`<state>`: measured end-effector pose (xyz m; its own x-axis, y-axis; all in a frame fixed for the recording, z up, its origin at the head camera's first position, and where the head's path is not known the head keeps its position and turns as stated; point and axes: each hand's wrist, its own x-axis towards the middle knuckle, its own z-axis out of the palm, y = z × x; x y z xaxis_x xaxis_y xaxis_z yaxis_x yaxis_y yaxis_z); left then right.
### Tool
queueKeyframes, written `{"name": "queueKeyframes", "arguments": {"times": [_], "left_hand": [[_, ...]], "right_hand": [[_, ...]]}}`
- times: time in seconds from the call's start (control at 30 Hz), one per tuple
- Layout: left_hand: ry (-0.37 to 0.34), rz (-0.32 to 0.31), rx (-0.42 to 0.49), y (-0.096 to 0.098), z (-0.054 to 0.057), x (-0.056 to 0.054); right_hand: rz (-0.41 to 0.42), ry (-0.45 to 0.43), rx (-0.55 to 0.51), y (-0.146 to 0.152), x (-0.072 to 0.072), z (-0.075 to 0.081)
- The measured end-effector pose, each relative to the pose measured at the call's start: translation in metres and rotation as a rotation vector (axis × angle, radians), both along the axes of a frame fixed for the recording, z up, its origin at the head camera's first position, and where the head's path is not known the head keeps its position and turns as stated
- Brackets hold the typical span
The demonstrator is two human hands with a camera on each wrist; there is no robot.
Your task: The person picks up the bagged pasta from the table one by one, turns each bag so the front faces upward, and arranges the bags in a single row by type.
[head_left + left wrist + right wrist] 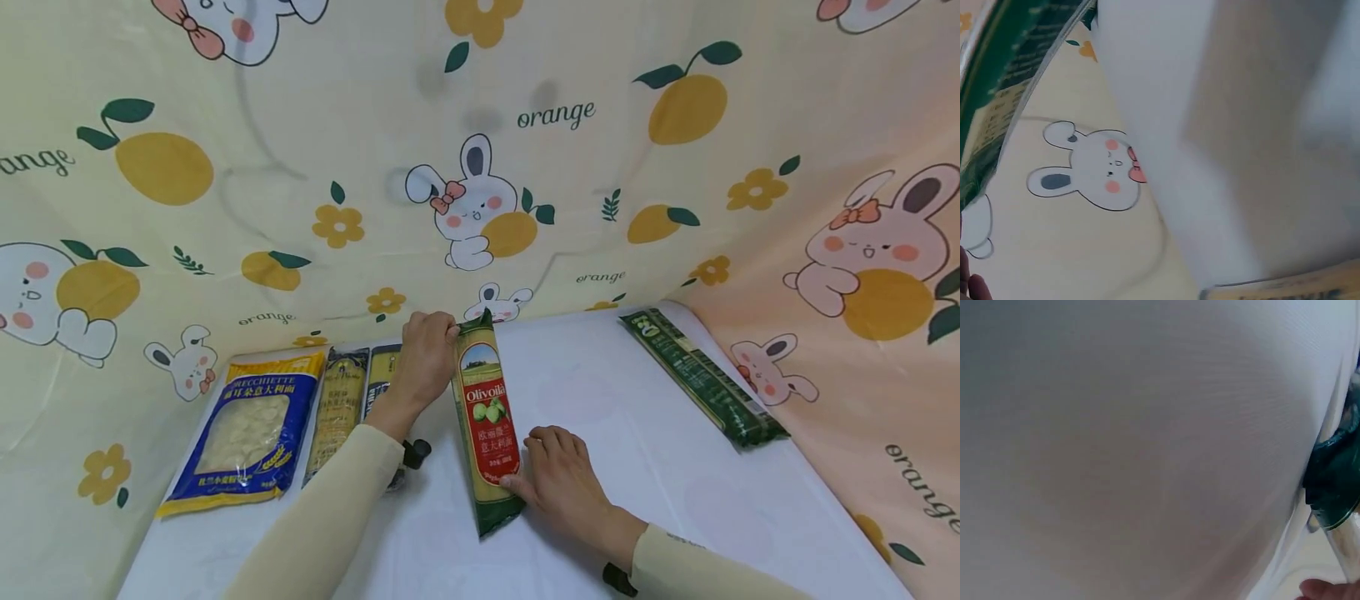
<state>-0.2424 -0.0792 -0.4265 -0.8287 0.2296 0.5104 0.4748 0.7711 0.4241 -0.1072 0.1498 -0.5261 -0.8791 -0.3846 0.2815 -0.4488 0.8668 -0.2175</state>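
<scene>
A spaghetti pack [491, 425] with a red label, green ends and a picture of olives leans upright over the white table, tilted slightly. My left hand [431, 358] pinches its top end at the upper left corner. At the lower right edge, the thumb of my right hand [558, 479] touches the pack, while the other fingers lie extended beside it. The pack's green back [1013, 81] shows at the left of the left wrist view. Its dark green end [1335, 481] appears at the right of the right wrist view, above a fingertip [1332, 590].
On the left lie a blue and yellow orecchiette bag [243, 425], a slim pasta pack [341, 400] and another pack [382, 371] partly behind my left arm. A dark green pack [701, 375] lies slanted near the table's right edge. Behind hangs a printed cloth [375, 125].
</scene>
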Motion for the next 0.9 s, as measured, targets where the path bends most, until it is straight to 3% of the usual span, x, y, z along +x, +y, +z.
{"name": "queueKeyframes", "arguments": {"times": [0.1,0.23,0.43,0.67,0.9], "left_hand": [[0.003,0.01,0.008,-0.004,-0.005,-0.001],[-0.027,0.054,-0.001,-0.002,-0.01,-0.002],[-0.025,0.101,-0.129,-0.001,-0.022,-0.008],[-0.042,0.12,-0.241,0.007,-0.037,-0.018],[-0.242,0.102,-0.384,0.016,-0.047,-0.01]], "right_hand": [[0.016,-0.172,-0.075,-0.006,-0.005,0.002],[-0.009,-0.267,-0.18,-0.01,-0.007,0.005],[-0.047,-0.282,-0.24,-0.01,0.001,0.009],[-0.08,-0.277,-0.22,-0.008,0.0,0.007],[-0.092,-0.251,-0.106,-0.009,-0.006,0.004]]}}
